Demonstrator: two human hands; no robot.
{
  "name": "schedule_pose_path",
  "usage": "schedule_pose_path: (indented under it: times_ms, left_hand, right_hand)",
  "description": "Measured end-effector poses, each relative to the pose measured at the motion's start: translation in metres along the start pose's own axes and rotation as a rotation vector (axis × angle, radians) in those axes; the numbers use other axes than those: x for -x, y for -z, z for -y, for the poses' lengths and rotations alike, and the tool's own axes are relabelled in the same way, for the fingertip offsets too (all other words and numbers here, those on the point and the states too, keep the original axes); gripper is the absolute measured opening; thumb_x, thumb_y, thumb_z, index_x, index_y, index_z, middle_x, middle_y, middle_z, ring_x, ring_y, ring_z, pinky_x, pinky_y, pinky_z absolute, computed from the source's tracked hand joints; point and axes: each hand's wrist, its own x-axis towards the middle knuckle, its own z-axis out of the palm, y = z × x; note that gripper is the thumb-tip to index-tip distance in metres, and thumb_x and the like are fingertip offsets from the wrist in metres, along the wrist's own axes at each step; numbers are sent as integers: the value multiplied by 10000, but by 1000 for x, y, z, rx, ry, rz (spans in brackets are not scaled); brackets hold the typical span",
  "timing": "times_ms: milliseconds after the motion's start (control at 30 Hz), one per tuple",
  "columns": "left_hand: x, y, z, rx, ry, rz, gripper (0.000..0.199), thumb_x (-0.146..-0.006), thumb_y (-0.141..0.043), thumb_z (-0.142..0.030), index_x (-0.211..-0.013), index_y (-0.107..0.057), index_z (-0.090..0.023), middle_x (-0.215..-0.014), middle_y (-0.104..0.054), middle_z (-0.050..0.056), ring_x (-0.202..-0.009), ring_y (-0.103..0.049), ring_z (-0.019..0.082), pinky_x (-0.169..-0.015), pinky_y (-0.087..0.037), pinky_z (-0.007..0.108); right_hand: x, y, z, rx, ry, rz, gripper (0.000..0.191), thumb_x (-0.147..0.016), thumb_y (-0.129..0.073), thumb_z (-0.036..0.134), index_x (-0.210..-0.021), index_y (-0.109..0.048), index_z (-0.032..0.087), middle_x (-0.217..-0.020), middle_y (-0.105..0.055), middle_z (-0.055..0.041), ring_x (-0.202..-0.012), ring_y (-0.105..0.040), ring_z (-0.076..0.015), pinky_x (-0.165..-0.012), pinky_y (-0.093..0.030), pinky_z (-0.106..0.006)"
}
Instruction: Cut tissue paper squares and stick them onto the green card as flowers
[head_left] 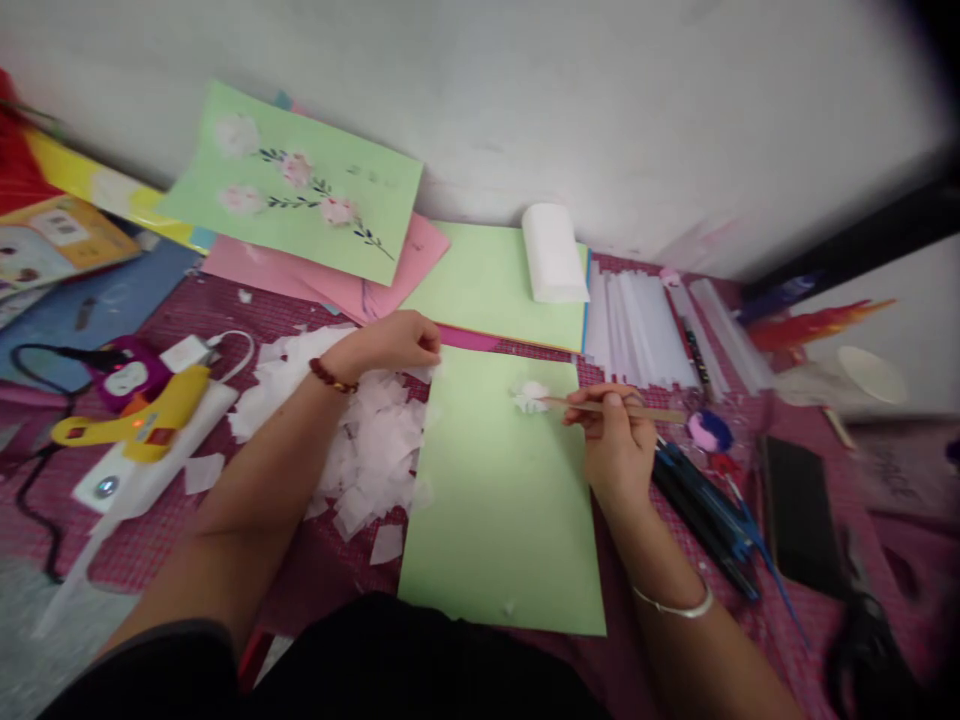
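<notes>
My right hand grips a thin wooden stick, whose left tip touches a small tuft of white tissue paper on the upper part of a light green sheet. My left hand is closed, fingertips pinched together, by the sheet's top left corner. Whether anything is between those fingers I cannot make out. Under and beside the left forearm lies a loose heap of white tissue squares. A tiny white scrap rests near the sheet's bottom edge.
At left a yellow glue gun lies on a white power strip. A green card with paper blossoms leans at the back left. Behind stand a white tissue roll and glue sticks; a dark phone is at right.
</notes>
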Motion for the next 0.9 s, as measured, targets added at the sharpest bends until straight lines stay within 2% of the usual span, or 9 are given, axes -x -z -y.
schedule_pose_path:
  times_ms: [100,200,333,400,500,633,800,900]
  left_hand:
    - [3,6,-9,86,-33,-53,126,-700,-595,-269,-660,-624,-154,-586,-568,-10,-541,-466,101,-507,-308,225]
    - [8,3,-26,214,-79,-100,130,-730,-601,-277,-686,-591,-155,-594,-545,-21,-536,-456,85,-507,-317,212]
    - [6,-21,-46,417,-169,-39,137,-732,-608,-243,-686,-500,-172,-563,-450,-57,-499,-382,60,-476,-277,191]
    - [1,-38,-50,465,-207,6,112,-728,-604,-223,-719,-505,-172,-579,-452,-60,-509,-386,59,-479,-281,185]
    - [-6,-57,-51,435,-222,78,66,-736,-581,-205,-780,-569,-158,-614,-499,-46,-535,-412,65,-493,-295,186]
    - [-10,-69,-47,378,-210,175,89,-742,-560,-195,-770,-629,-147,-625,-536,-30,-537,-417,69,-496,-290,197]
    - [-10,-69,-47,375,-349,113,75,-737,-574,-182,-770,-637,-156,-839,-607,25,-723,-544,108,-638,-420,220]
    - [-8,-69,-52,354,-423,134,75,-737,-564,-166,-760,-634,-155,-984,-581,54,-790,-556,111,-694,-450,229]
  right_hand:
    - [-7,1,-1,-129,-82,-57,175,-902,-587,381,-853,-623,217,-745,-667,11,-552,-609,-119,-520,-510,-267]
    - [-9,2,-2,-160,-122,-43,195,-889,-604,404,-842,-628,216,-691,-659,20,-507,-586,-110,-478,-490,-249]
    - [-6,2,-5,-122,-148,26,202,-894,-603,411,-860,-630,214,-668,-655,24,-500,-579,-103,-451,-455,-225]
    - [-3,1,-6,-88,-141,53,204,-899,-599,412,-867,-629,212,-691,-661,19,-530,-594,-110,-463,-465,-229]
    - [-2,0,-8,-27,-102,65,209,-906,-592,409,-867,-625,207,-730,-667,7,-561,-613,-123,-486,-492,-247]
    - [-2,0,-10,33,-64,54,229,-921,-568,421,-869,-616,203,-778,-670,-8,-588,-630,-132,-545,-538,-280]
    - [-5,0,-12,-22,-82,-13,248,-906,-584,455,-861,-585,211,-775,-673,-7,-583,-644,-141,-574,-571,-307]
    - [-7,0,-13,-53,-105,-29,252,-899,-598,456,-863,-588,206,-773,-675,-9,-581,-651,-146,-572,-581,-316]
